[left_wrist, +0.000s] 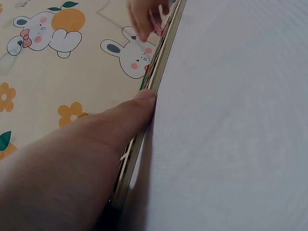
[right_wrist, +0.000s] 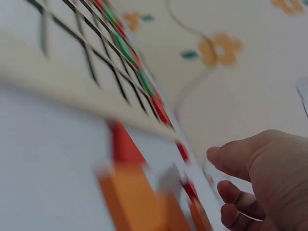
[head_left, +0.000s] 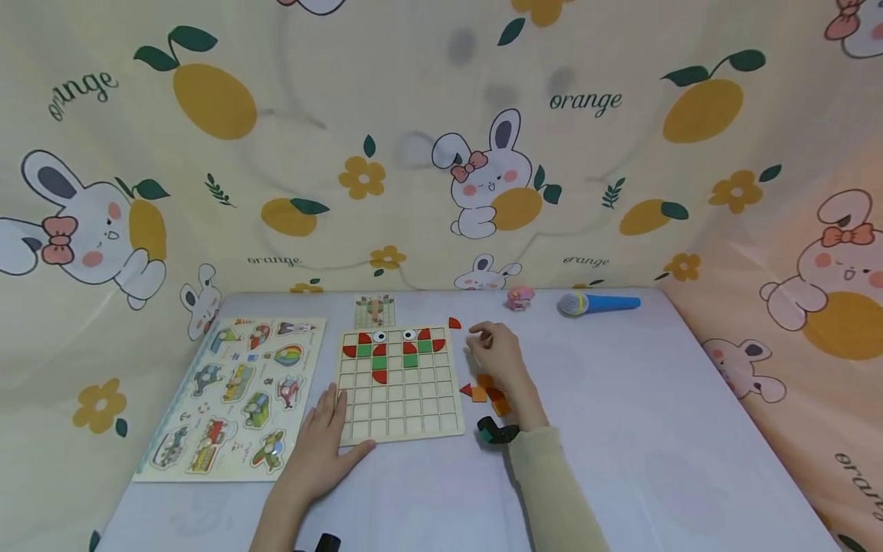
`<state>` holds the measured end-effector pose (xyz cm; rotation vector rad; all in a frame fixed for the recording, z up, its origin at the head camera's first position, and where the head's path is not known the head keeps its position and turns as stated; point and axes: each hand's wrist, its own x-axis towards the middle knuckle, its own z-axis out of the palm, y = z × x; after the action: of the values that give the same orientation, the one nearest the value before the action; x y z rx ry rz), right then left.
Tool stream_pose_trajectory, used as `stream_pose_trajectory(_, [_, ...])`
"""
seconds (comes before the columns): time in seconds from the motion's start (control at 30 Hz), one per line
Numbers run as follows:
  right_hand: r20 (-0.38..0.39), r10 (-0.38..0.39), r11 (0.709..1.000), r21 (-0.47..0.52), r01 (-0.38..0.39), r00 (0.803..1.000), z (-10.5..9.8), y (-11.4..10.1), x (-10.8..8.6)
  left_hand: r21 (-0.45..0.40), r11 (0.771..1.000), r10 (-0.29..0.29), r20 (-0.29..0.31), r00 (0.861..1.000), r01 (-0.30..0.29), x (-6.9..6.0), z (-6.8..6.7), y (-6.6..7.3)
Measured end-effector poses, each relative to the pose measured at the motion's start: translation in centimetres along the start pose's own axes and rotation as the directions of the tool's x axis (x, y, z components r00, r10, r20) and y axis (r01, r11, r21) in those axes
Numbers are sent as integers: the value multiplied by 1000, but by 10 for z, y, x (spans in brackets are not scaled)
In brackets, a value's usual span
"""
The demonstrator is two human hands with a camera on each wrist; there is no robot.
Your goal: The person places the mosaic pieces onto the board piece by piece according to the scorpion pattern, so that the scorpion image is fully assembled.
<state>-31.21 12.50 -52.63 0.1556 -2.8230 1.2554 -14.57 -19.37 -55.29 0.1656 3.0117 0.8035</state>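
Observation:
A pale grid board (head_left: 401, 418) lies on the table, with red and green pieces and two eye discs in its upper cells. My left hand (head_left: 320, 437) rests at the board's lower left corner, fingers straight along the left side. In the left wrist view its thumb (left_wrist: 130, 115) touches the board's edge. My right hand (head_left: 498, 354) hovers right of the board, fingers loosely bent. Nothing shows between its thumb and fingers in the right wrist view. Nearest to it is a red quarter-round piece (head_left: 454, 323). Orange pieces (head_left: 500, 407) and a red triangle (head_left: 466, 389) lie below that hand.
A picture puzzle board (head_left: 231, 399) lies to the left. Behind the grid board is a small pattern card (head_left: 375, 310). A pink toy (head_left: 520, 297) and a blue toy microphone (head_left: 600, 303) lie at the table's back. A printed curtain (head_left: 414, 115) hangs behind.

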Motion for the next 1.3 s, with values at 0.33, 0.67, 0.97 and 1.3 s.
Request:
stream_pose_trajectory(0.33, [43, 37, 999, 29, -38, 998, -33, 30, 3, -2, 1000, -4, 11, 1000, 4, 1, 0, 0])
stream_pose_trajectory(0.67, [151, -11, 995, -92, 25, 988, 2, 3, 35, -20, 1000, -18, 6, 1000, 18, 1, -1, 2])
stream_pose_trajectory(0.97, [254, -61, 963, -239, 123, 965, 11, -1, 56, -17, 1000, 0, -3, 1000, 0, 0, 2, 0])
stream_pose_trajectory(1.3, [370, -79, 944, -269, 188, 926, -1, 4, 63, -15, 1000, -20, 8, 1000, 20, 1, 1, 1])
